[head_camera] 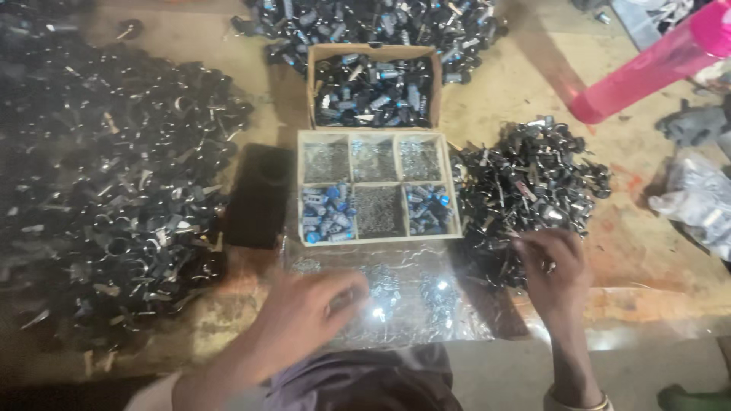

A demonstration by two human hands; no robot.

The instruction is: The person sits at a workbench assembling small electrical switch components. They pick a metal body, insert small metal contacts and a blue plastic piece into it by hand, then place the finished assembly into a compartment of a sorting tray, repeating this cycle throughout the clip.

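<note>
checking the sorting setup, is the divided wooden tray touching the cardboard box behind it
Cannot tell. In the head view the divided tray sits right below the cardboard box, but shadow hides whether their edges meet.

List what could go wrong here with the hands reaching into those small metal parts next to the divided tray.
1. The right hand is at the edge of the dark metal pile, which lies against the divided tray; pieces could spill into its compartments and mix the sorted parts.
2. The left hand rests over small shiny parts on a glossy sheet; a sweep might scatter them.
3. The pink bottle looks tilted over the table and may drop.
</note>
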